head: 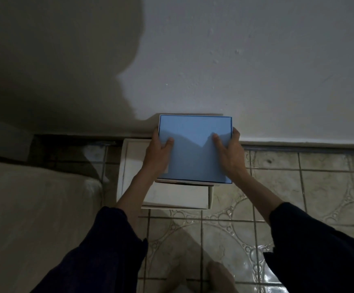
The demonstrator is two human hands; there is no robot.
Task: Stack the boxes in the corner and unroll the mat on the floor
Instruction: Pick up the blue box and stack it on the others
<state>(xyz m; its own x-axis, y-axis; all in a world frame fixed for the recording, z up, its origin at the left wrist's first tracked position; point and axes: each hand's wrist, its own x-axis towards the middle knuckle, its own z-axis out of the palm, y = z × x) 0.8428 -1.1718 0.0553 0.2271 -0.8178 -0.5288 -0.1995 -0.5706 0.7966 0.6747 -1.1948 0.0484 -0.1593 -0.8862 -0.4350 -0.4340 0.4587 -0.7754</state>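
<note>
A light blue box lies flat on top of a stack against the white wall. My left hand grips its left edge with the thumb on the lid. My right hand grips its right edge the same way. Under the blue box a thin pale box edge shows. Below that sits a larger white box on the tiled floor. No mat is in view.
A large pale cloth-covered piece of furniture fills the left side, close to the stack. The white wall runs behind the boxes. Patterned floor tiles extend to the right. My bare feet stand at the bottom.
</note>
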